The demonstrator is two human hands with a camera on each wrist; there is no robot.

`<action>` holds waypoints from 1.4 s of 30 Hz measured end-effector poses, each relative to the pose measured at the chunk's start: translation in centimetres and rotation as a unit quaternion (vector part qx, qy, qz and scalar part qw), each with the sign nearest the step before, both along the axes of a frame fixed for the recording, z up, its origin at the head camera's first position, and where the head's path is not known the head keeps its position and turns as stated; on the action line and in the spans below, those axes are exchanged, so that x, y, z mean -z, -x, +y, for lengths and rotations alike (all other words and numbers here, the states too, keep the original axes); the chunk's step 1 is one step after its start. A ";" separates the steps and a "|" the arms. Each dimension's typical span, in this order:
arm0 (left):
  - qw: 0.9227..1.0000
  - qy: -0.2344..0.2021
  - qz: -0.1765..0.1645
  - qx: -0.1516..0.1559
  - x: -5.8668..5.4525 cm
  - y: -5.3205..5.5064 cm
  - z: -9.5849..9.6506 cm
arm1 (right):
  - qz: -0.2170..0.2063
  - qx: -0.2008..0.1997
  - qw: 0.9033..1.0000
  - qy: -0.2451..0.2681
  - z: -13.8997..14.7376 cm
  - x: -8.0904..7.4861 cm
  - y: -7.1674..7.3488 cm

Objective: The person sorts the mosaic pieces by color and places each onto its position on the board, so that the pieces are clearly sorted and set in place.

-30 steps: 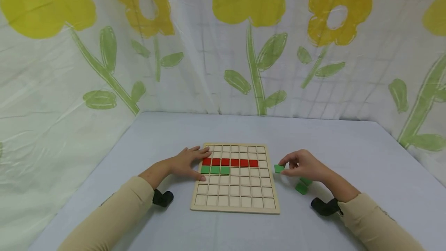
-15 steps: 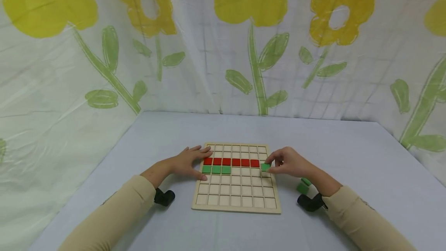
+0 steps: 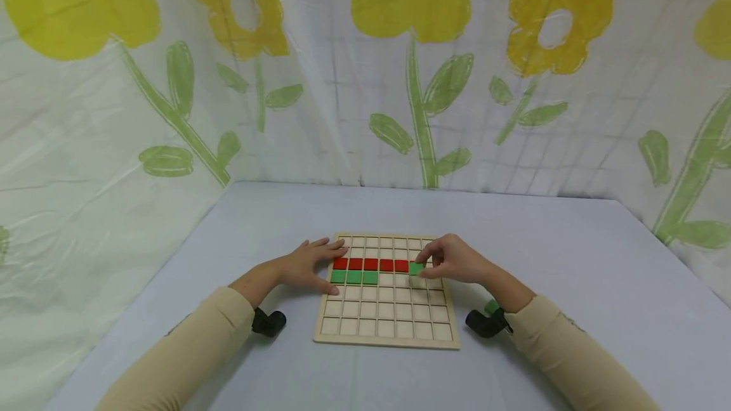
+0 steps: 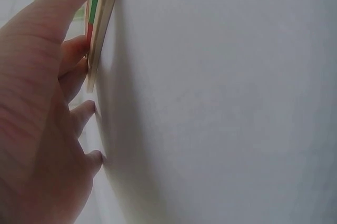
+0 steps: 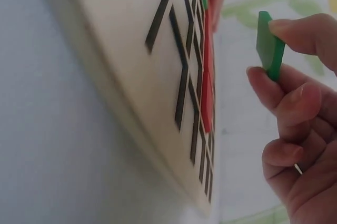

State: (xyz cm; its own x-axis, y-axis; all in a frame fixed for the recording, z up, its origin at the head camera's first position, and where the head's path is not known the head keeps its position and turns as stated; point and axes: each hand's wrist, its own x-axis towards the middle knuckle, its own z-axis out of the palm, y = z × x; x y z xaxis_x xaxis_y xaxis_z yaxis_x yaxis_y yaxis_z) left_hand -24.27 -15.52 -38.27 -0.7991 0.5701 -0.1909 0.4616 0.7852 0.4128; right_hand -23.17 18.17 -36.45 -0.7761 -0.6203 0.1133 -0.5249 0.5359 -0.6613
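Note:
A wooden grid board [image 3: 386,342] lies on the table, with a row of red square tiles [image 3: 370,264] and, nearer the person, three green tiles [image 3: 354,278] at the left of their row. My left hand [image 3: 305,267] rests with spread fingers on the board's left edge. Above the right part of the board, my right hand [image 3: 457,261] pinches a green square tile [image 5: 269,47] between thumb and fingertips. In the right wrist view the tile is held clear of the board. It overlaps the right end of the red row in the head view.
Another green tile [image 3: 492,307] lies on the table right of the board, partly hidden by the right wrist. Black wrist cameras [image 3: 484,323] sit below both wrists. A flowered curtain [image 3: 320,113] hangs behind the pale table [image 3: 274,373].
My right hand has carried the green tile leftward from beside the board to over it. The right forearm now covers part of the loose green tiles. My left hand stays put.

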 end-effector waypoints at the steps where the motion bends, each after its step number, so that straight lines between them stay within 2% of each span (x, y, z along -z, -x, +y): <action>1: 1.000 -0.002 0.000 0.002 0.0 0.0 0.0 | 0.000 0.001 1.000 -0.002 -0.2 0.0 0.0; 13: 1.000 -0.006 0.000 0.005 0.1 0.1 0.0 | 0.008 -0.026 1.000 0.007 -2.3 0.1 0.9; 18: 1.000 -0.011 0.002 0.008 0.0 0.0 0.0 | -0.011 -0.025 1.000 0.011 -3.4 0.1 0.7; 28: 1.000 0.001 -0.001 0.002 0.0 0.3 0.0 | 0.003 -0.030 1.000 0.002 -5.0 0.9 0.4; 35: 1.000 -0.001 -0.002 0.004 0.2 0.2 0.0 | -0.002 -0.006 1.000 -0.013 -5.2 1.4 0.3; 42: 1.000 -0.005 0.000 0.006 0.0 0.1 0.0 | -0.005 0.001 1.000 -0.024 -5.3 1.2 0.1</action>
State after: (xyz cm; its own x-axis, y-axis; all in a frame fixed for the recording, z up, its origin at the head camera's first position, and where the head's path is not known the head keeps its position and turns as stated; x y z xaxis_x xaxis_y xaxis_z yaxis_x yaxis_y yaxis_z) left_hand -24.34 -15.57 -38.25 -0.7927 0.5807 -0.1854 0.4703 0.7762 0.4198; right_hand -23.32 12.92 -37.65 -0.7784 -0.6232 0.0759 -0.5171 0.5680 -0.6403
